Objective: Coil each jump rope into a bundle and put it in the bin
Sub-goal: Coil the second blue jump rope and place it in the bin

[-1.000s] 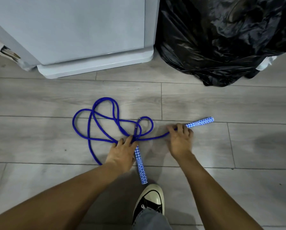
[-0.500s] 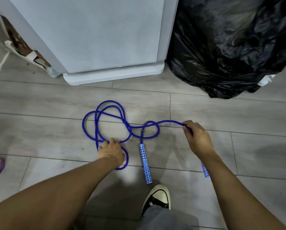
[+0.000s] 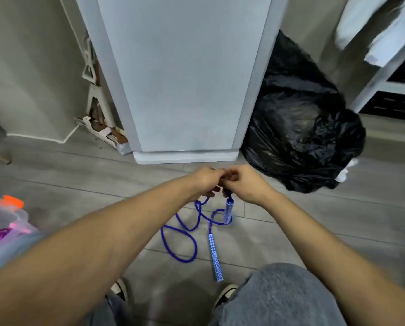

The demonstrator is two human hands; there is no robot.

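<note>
- Blue jump rope (image 3: 184, 260) is only partly picked up. Most of its cord lies in loose loops on the grey wood floor (image 3: 291, 231), just in front of the person's shoes.
- One patterned handle (image 3: 215, 257) lies flat on the floor. The other handle (image 3: 228, 211) hangs down just under the right hand (image 3: 246, 184).
- The left hand (image 3: 206, 182) and the right hand are close together, up off the floor. Each grip is closed, with fingers curled round the cord near its top end.
- I think the coiling is only starting. No bundle is made yet.
- The clear bin (image 3: 20, 215) with an orange clip sits at the left edge, well apart from the rope. Something pink and purple is in it, but it is too blurry to name.
- Left to do: wind the cord into loops, gather both handles, and put the bundle in the bin.
</note>
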